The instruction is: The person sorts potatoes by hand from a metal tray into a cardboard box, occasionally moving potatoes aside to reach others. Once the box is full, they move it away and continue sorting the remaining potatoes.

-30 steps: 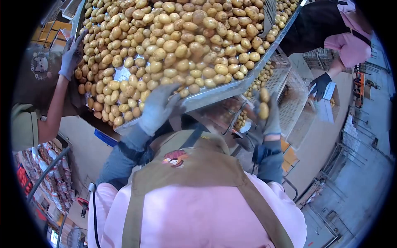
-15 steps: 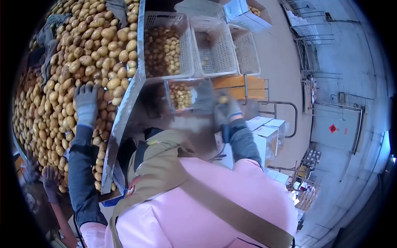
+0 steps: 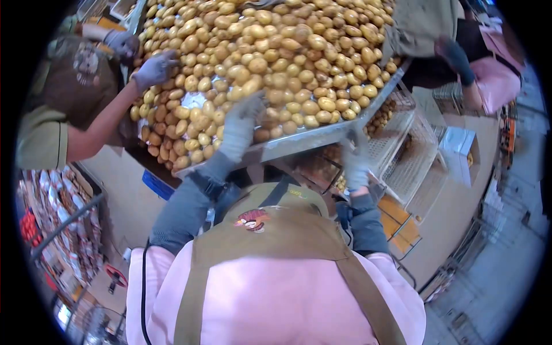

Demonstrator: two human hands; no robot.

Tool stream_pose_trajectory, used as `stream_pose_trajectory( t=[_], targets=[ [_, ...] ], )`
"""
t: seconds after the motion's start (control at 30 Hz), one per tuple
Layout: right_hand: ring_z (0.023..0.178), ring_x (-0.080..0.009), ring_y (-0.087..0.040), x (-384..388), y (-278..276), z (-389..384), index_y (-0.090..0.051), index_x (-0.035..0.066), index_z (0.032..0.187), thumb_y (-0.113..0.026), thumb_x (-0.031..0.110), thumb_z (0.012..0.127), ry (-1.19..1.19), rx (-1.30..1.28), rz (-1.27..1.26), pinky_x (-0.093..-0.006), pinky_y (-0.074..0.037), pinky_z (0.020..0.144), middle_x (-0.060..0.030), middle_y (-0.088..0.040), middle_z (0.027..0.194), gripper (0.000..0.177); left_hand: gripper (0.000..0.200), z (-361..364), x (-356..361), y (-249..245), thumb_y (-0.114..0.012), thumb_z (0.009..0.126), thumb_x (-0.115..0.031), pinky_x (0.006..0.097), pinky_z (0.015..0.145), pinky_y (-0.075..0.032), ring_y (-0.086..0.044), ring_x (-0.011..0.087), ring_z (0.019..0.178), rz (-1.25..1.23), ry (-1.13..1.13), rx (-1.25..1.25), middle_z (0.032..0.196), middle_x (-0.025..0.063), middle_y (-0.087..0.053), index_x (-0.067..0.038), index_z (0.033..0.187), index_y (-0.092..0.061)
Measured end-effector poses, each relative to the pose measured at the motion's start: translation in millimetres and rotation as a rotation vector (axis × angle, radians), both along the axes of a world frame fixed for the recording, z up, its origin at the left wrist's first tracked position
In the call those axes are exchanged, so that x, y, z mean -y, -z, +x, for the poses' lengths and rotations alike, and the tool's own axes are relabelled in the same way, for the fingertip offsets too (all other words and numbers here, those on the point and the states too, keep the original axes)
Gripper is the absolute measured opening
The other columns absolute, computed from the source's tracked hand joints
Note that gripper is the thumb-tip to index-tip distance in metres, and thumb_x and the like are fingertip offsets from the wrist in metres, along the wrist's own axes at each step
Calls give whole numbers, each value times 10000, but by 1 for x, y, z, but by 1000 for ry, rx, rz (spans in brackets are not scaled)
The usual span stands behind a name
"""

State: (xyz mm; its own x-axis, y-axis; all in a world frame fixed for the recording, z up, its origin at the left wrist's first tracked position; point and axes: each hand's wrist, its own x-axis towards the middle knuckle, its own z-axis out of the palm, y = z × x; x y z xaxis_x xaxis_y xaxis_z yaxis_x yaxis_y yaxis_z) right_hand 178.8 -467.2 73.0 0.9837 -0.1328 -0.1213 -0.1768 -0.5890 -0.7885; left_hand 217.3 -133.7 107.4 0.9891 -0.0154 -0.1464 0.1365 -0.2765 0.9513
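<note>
Many yellow-brown potatoes [image 3: 326, 103] lie heaped on a metal-edged table [image 3: 299, 138]. My left hand [image 3: 240, 127], in a grey glove, reaches over the table's near edge onto the potatoes; its fingers are smeared by motion, and whether it holds one cannot be made out. My right hand [image 3: 355, 158], also gloved, is beyond the table's edge on the right, above a crate with small potatoes [image 3: 340, 184]. It is blurred too, and its grip is unclear.
At the left a co-worker's gloved hand [image 3: 156, 70] touches the potatoes. Another co-worker's gloved hand [image 3: 455, 57] is at the upper right. White plastic crates [image 3: 405, 167], a white box [image 3: 457, 150] and an orange panel [image 3: 397, 221] stand right of the table.
The view has swung left toward the table. My right hand has moved from the floor-side boxes to near the table's edge. My left hand is still over the potatoes.
</note>
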Motion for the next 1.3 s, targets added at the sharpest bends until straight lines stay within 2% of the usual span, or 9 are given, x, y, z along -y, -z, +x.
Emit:
stream_pose_trajectory(
  t=[0.13,0.27,0.5,0.6,0.77,0.87,1.1,1.2,1.3],
  targets=[
    [1440,-480,-252,-114,6,44,-386,126,1521,-800,452,742,-330,121,-716,-601,-214,1165,-271,-243,1580,941,499,-32,-32,-21,-405,1095,-334,373,954,-571,-663,263,1135,-988,-396,-208,1310,188,-626,57,1395,-478],
    [1462,-482,-204,-162,28,57,-389,190,1534,-774,531,747,-416,282,-692,-631,-207,1135,-235,-202,1609,940,466,-51,-56,-41,-419,1092,-285,339,948,-562,-629,209,1139,-1223,-485,-231,1359,171,-571,33,1433,-429],
    [1401,-433,-333,-279,38,136,-569,150,1364,-670,398,870,-853,646,-475,-549,-303,1109,-177,-441,1477,563,521,-98,-76,-14,-658,971,-220,172,623,-443,-525,44,701,-555,-488,-237,1023,-1,-605,-23,1413,-466],
    [1309,-403,-449,-300,0,164,-574,77,1325,-638,279,949,-714,801,-308,-505,-363,1090,-193,-486,1426,431,474,-110,-82,-12,-661,967,-215,165,541,-371,-451,28,586,-836,-598,-258,949,-23,-600,-23,1369,-499],
    [992,-198,-610,-284,-50,85,-622,58,1266,-599,147,988,-815,193,269,-320,-499,861,-115,-647,1165,293,360,-113,-85,-2,-522,1045,-237,267,820,-533,-649,182,1005,-459,-504,47,1126,113,-651,2,1314,-510],
    [1090,-181,-610,-269,-61,43,-624,22,1255,-620,73,974,-762,-120,392,-288,-488,962,-121,-611,1248,285,352,-108,-84,-9,-445,1074,-234,332,984,-516,-608,241,1193,-526,-584,-29,1236,160,-629,14,1313,-518],
    [1167,-231,-565,-273,-35,-5,-367,75,1524,-699,165,924,-739,-367,582,-347,-488,961,-145,-569,1332,692,430,-100,-57,4,-460,1024,-166,354,1121,-389,-547,240,1289,-209,-617,130,1386,171,-566,27,1409,-471],
    [1075,-226,-595,-264,-64,7,-432,44,1433,-717,122,903,-628,-689,596,-367,-510,879,-94,-610,1203,607,421,-122,-64,-21,-482,1008,-129,336,1054,-436,-575,234,1226,-655,-723,-79,1357,175,-571,13,1404,-463],
    [877,-161,-613,-232,-42,26,-583,48,1172,-648,64,910,-947,53,177,-317,-501,759,-43,-626,984,270,316,-199,-81,-9,-553,975,-79,320,878,-506,-615,185,1036,-745,-883,-306,1203,132,-607,6,1279,-534]
  ],
)
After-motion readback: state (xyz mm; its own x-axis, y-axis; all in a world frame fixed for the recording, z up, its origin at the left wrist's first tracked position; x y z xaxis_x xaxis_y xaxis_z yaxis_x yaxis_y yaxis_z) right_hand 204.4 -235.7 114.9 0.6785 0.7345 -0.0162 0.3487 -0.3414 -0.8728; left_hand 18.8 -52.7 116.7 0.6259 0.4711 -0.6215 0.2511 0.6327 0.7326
